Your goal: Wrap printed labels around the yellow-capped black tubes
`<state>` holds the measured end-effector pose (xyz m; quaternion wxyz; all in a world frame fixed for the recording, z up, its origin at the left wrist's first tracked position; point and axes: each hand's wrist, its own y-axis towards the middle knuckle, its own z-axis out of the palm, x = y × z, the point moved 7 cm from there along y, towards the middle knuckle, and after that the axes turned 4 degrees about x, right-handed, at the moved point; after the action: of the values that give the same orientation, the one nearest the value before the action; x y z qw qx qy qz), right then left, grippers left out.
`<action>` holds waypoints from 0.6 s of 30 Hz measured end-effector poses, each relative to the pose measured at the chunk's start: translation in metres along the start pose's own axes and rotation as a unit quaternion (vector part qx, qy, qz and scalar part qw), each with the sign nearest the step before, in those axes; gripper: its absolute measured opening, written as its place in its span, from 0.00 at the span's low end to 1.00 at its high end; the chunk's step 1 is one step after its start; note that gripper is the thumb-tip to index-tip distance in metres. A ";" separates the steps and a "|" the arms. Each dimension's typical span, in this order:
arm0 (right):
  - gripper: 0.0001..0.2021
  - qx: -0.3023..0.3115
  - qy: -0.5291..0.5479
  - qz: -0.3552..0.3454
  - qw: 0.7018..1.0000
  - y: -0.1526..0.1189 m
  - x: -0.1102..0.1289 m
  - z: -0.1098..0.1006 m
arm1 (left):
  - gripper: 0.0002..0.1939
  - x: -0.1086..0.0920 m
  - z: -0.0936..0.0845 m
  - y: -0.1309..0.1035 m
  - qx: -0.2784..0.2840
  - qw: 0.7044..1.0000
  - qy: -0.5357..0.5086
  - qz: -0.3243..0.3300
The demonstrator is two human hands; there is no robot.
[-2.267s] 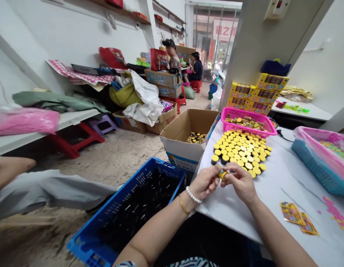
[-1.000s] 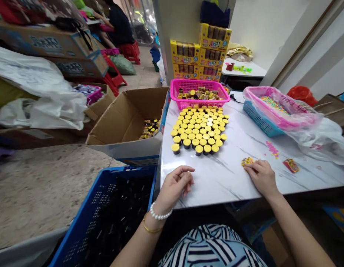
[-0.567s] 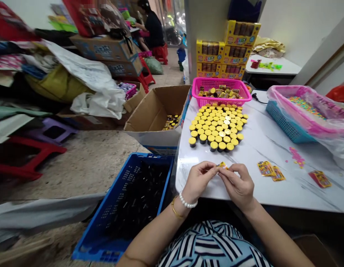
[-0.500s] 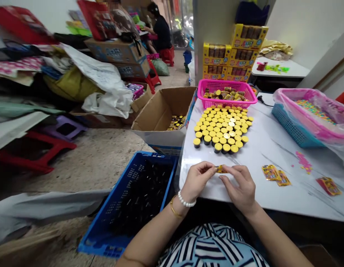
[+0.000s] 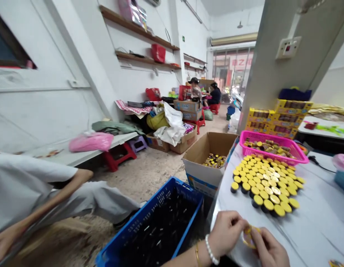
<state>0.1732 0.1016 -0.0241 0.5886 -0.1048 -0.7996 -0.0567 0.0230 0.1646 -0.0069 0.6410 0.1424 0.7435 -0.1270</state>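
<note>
At the table's near edge, my left hand (image 5: 229, 231), with a pearl bracelet and a gold bangle at its wrist, pinches one side of a small yellow printed wrapper (image 5: 248, 237). The fingers of my right hand (image 5: 268, 248) are closed on the wrapper's other side. Beyond the hands, many black containers with yellow lids (image 5: 263, 189) stand grouped on the white marbled table (image 5: 308, 222). A pink basket (image 5: 302, 159) behind them holds more small containers.
A blue crate (image 5: 185, 235) of black pieces lies left of the table, near a cardboard box (image 5: 201, 180). A seated person's arm (image 5: 49, 200) shows at far left. Yellow boxes (image 5: 293, 106) stack behind the basket. Two people sit in the background.
The view has swung left and up, showing the wall, shelves and the person at left. Both hands appear lower and further right, and the wrapper now shows more of its face.
</note>
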 end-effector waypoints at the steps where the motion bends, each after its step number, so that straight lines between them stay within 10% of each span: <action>1: 0.28 -0.018 -0.001 -0.002 1.000 0.002 0.003 -0.001 | 0.17 -0.004 -0.004 -0.002 -0.017 1.000 -0.010 0.001; 7: 0.24 -0.092 0.023 -0.033 0.995 0.013 0.029 -0.012 | 0.17 -0.030 -0.026 -0.008 -0.081 0.991 -0.080 0.075; 18: 0.17 -0.118 0.043 -0.096 0.987 -0.007 0.032 -0.019 | 0.13 -0.026 -0.010 -0.010 -0.045 0.992 -0.096 0.071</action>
<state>0.1803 0.0934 0.0127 0.5980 -0.0937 -0.7672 -0.2120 0.0137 0.1575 0.0204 0.7226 0.1528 0.6715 -0.0602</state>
